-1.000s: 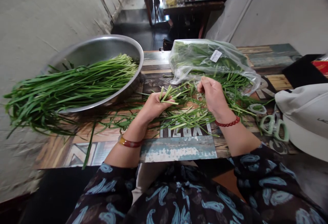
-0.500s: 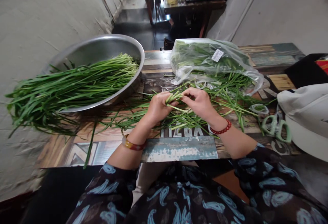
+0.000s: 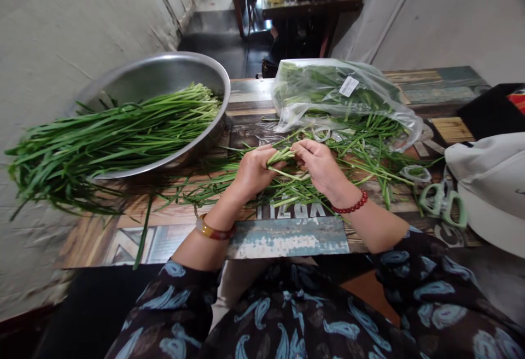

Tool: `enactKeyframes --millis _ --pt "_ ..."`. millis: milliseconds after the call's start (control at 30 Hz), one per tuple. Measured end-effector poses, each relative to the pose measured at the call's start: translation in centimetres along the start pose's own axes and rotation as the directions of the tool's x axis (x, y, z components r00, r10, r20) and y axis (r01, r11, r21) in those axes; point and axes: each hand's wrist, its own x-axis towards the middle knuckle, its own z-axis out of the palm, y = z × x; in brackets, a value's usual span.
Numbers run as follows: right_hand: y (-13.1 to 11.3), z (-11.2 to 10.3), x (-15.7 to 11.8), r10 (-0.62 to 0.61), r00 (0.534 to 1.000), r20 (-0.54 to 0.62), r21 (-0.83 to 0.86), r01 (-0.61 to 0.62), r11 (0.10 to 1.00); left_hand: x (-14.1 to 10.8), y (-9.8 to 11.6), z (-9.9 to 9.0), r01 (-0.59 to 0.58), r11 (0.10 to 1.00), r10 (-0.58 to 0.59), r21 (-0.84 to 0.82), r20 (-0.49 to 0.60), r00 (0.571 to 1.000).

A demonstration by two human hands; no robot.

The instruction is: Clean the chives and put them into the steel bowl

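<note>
Gripping a small bunch of stalks (image 3: 279, 157), the left hand (image 3: 255, 172) has its fingers curled round them, pale ends poking out toward the right hand (image 3: 318, 165), whose thumb and forefinger pinch at those tips! Beneath and around both, loose green stems (image 3: 293, 186) lie strewn across the patterned table (image 3: 287, 238). Just beyond, a clear plastic bag (image 3: 307, 88) bulges with more greens. Over on the left, the metal basin (image 3: 164, 71) carries a thick sheaf (image 3: 143, 134), leaves spilling over the rim! Far right, green-handled scissors (image 3: 447, 210) lie beside a white cap (image 3: 492, 189).
</note>
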Motion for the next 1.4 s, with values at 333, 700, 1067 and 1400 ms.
enactKeyframes --millis 333,700,1067,1400 --pt "-1.5 -1.9 0.2 -0.323 0.938 0.125 -0.431 0.344 0.834 0.1 -0.2 -0.2 0.017 1.000 -0.017 0.005 -0.030 0.999" --pt "-1.1 -1.7 0.3 -0.252 0.967 0.046 -0.267 0.255 0.929 0.3 -0.5 -0.2 -0.046 0.999 0.047 0.022 -0.031 0.998" --pt "-4.1 -5.7 0.4 -0.113 0.747 0.655 -0.566 0.584 0.582 0.3 -0.5 -2.4 0.154 0.860 -0.290 -0.486 -0.219 0.932" --pt "-2.8 -4.9 0.6 -0.158 0.708 0.689 -0.577 0.667 0.471 0.5 0.4 -2.2 0.226 0.827 -0.353 -0.515 -0.163 0.921"
